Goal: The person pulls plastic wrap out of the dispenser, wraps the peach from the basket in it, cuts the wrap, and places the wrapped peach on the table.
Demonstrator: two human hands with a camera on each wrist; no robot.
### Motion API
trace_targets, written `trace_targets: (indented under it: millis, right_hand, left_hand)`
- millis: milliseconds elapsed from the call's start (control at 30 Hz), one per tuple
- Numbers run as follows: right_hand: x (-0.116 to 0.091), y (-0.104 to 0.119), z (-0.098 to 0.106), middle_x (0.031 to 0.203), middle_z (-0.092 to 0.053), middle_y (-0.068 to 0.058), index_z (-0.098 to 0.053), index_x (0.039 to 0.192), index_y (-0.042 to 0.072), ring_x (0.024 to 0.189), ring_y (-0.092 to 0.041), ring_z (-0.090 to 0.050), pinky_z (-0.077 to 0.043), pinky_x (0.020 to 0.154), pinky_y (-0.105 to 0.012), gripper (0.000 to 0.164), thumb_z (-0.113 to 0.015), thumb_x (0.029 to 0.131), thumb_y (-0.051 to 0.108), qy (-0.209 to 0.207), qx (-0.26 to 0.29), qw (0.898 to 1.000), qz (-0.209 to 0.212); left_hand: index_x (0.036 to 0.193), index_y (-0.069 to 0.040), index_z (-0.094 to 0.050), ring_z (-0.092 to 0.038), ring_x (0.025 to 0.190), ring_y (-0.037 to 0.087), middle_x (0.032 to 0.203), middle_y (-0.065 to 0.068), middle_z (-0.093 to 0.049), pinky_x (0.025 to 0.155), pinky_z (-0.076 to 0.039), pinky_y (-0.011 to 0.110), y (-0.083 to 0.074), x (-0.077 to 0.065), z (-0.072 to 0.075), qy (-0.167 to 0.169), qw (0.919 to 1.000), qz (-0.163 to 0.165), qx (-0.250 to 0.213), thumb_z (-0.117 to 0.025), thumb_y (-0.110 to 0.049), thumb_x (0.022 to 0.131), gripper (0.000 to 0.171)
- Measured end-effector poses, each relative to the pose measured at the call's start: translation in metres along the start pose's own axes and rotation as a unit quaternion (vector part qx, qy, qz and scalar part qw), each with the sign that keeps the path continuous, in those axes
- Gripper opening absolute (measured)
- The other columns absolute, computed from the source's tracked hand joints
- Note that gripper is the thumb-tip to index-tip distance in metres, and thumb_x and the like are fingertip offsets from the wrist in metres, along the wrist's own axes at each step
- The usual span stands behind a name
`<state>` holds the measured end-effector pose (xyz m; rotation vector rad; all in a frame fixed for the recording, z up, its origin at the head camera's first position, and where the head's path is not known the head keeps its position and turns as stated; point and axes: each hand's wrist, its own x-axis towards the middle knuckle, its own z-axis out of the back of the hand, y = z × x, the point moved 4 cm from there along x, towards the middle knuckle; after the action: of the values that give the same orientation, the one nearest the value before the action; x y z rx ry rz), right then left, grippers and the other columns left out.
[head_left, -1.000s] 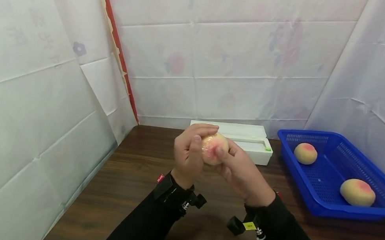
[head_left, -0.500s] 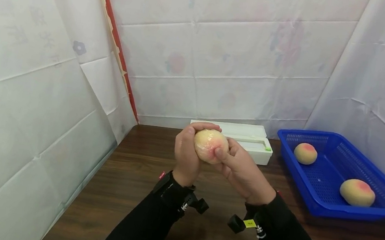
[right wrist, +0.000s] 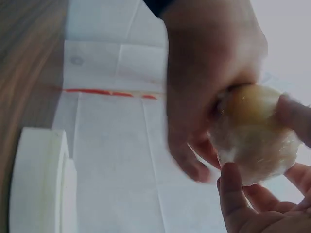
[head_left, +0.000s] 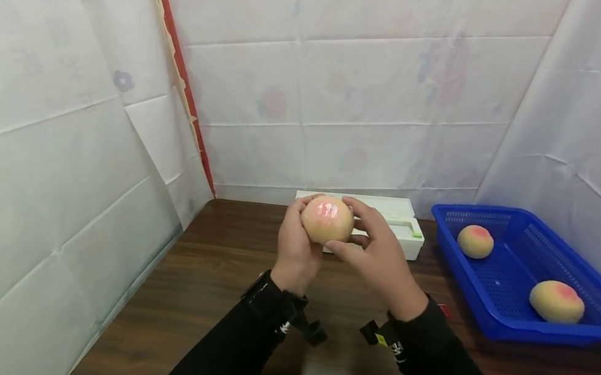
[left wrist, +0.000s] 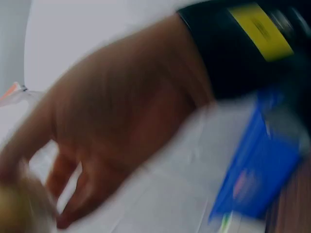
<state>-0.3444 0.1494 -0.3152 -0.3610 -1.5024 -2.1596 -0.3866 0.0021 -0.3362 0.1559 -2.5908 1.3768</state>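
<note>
A yellow-pink peach (head_left: 327,219) in shiny clear film is held up above the table between both hands. My left hand (head_left: 298,246) cups it from the left, the fingers curled round its far side. On the right, my right hand (head_left: 378,261) touches it with the thumb low at the front and the fingers bent along the upper right. In the right wrist view the film-wrapped peach (right wrist: 262,141) shows creases, with fingers of both hands around it. Blurred in the left wrist view, my right hand (left wrist: 121,97) reaches to the peach (left wrist: 14,208) at the corner.
Behind the hands a white box (head_left: 408,243) stands on the dark wooden table (head_left: 212,276), its lid raised. At right a blue basket (head_left: 505,297) holds a rounder peach (head_left: 475,241) and a longer peach (head_left: 557,301). White sheeting (head_left: 366,96) hangs around the table.
The peach has turned in my hands, its pink patch now facing up toward the head camera. My right thumb has slid from its front face to its lower edge, and the right fingers have spread.
</note>
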Motion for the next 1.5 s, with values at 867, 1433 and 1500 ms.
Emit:
trace_targets:
  millis: [867,1433,1500]
  right_hand:
    - [-0.001,0.0,0.043,0.171,-0.036,-0.011,-0.033,0.168,0.03,0.141,-0.037,-0.059,-0.058,0.1,-0.025,0.085,-0.074,0.098,0.004,0.077,-0.026,0.996,0.022]
    - [0.0,-0.001,0.048,0.165,-0.046,-0.008,-0.04,0.165,0.03,0.14,-0.032,-0.06,-0.057,0.106,-0.042,0.081,-0.078,0.096,0.007,0.07,-0.1,0.992,0.008]
    - [-0.001,-0.002,0.049,0.166,-0.045,-0.009,-0.038,0.165,0.032,0.14,-0.034,-0.06,-0.057,0.105,-0.043,0.082,-0.077,0.097,0.009,0.073,-0.105,0.992,-0.004]
  left_hand:
    - [0.162,-0.025,-0.047,-0.062,0.134,0.024,0.163,-0.001,-0.049,0.098,-0.061,0.031,-0.039,-0.001,0.0,0.317,0.8566,-0.16,0.374,-0.086,-0.008,0.088,0.085]
    - [0.154,-0.033,-0.056,-0.058,0.141,0.016,0.16,-0.01,-0.052,0.103,-0.059,0.031,-0.038,0.0,0.0,0.301,0.8371,-0.171,0.424,-0.088,-0.016,0.087,0.076]
    - [0.155,-0.033,-0.056,-0.058,0.141,0.017,0.16,-0.01,-0.052,0.104,-0.058,0.031,-0.038,0.0,0.0,0.302,0.8371,-0.165,0.425,-0.089,-0.015,0.086,0.078]
